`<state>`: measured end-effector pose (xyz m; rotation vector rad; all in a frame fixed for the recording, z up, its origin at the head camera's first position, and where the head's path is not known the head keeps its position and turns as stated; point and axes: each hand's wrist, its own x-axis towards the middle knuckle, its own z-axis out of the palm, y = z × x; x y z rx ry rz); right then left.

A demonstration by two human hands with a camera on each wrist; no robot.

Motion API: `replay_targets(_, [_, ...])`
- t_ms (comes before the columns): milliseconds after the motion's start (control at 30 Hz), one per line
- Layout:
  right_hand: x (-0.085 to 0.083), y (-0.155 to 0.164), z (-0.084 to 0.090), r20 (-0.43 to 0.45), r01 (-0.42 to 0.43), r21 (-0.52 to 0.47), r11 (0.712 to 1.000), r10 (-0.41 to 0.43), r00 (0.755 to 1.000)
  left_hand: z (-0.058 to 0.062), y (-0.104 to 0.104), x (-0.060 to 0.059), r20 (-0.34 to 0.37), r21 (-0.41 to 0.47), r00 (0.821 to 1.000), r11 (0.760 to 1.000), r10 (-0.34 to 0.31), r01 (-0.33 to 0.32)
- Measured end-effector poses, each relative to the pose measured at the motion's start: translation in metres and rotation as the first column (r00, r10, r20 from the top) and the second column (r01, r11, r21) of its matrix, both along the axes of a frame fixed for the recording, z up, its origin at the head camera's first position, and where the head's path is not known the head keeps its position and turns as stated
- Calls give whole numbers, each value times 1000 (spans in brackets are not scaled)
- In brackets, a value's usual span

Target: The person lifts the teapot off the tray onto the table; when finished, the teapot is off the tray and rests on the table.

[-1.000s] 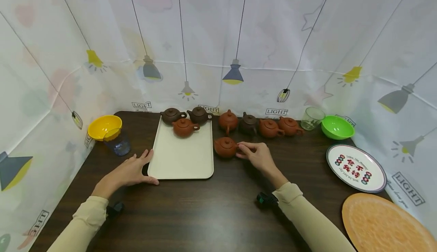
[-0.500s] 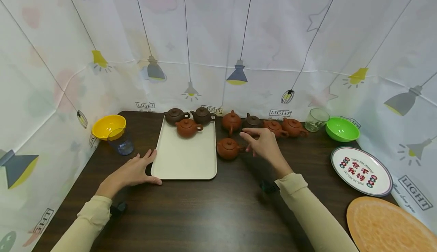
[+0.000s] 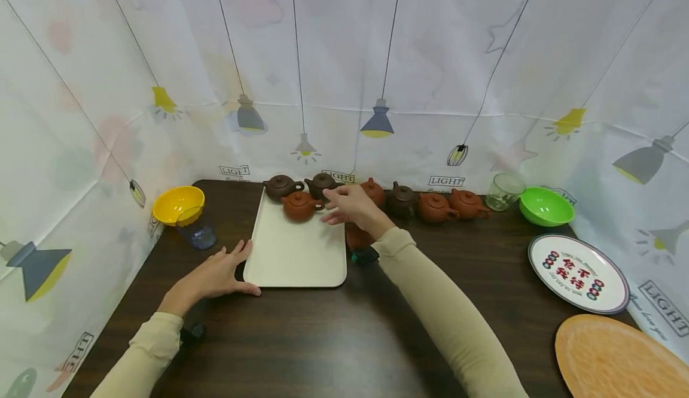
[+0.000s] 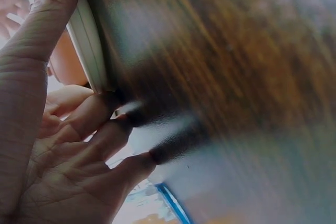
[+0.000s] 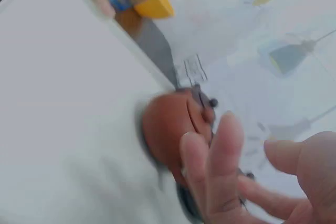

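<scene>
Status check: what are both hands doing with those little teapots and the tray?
Left hand flat at cream tray corner. Right hand open, reaching over tray beside reddish teapot. Another teapot under the forearm.

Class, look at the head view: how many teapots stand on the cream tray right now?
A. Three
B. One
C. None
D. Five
A: three teapots sit at the far end of the cream tray, two dark brown ones behind a reddish one, while the other pots stand on the table to its right.
</scene>
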<state>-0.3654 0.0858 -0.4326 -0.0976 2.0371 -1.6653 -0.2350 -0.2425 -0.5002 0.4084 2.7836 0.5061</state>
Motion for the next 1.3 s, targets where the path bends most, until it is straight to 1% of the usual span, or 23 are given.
replay_targets(100, [-4, -15, -3, 83, 47, -4, 999, -47, 995, 1, 2, -1, -10, 2, 1000, 1000, -12, 12])
replay_targets(233, [-9, -28, -14, 133, 96, 33, 995, -99, 986, 1, 4, -2, -6, 5, 1000, 1000, -11, 11])
replay_targets(333, [-11, -34, -23, 164, 142, 27, 990, -144, 976, -1, 5, -3, 4, 13, 1000, 1000, -7, 7])
replay_targets(433, [-12, -39, -30, 160, 186, 2, 983, -184, 970, -1, 6, -2, -2, 12, 1000, 1000, -15, 15])
replay_targets(500, [-12, -40, -31, 147, 201, -10, 980, -197, 969, -2, 7, -3, -4, 17, 1000, 1000, -12, 12])
replay_targets(600, [-10, -38, -31, 126, 199, -12, 980, -196, 972, -2, 7, -3, -7, 18, 1000, 1000, -13, 13])
replay_targets(700, [-7, -32, -26, 102, 177, -25, 984, -174, 980, -3, 7, -2, -6, 17, 1000, 1000, -11, 12])
replay_targets(800, [-4, -19, -17, 71, 151, -40, 988, -147, 987, -4, 7, -2, -3, 17, 1000, 1000, -7, 7])
replay_targets(900, [-2, 0, -5, 53, 135, -51, 989, -133, 990, -5, 6, -2, -8, 13, 1000, 1000, -8, 8])
replay_targets(1000, [4, 26, 11, 30, 118, -46, 992, -116, 993, -5, 4, -3, -11, 11, 1000, 1000, -11, 11])
replay_targets(1100, [13, 61, 25, 4, 108, -38, 993, -108, 994, -4, 4, -2, -13, 14, 1000, 1000, -16, 16])
replay_targets(1200, [24, 99, 29, -24, 102, -22, 995, -102, 994, -2, 3, -1, -13, 14, 1000, 1000, -16, 16])
replay_targets(1300, [37, 135, 23, -40, 108, 3, 994, -108, 993, 0, 1, 0, -10, 2, 1000, 1000, -6, 6])
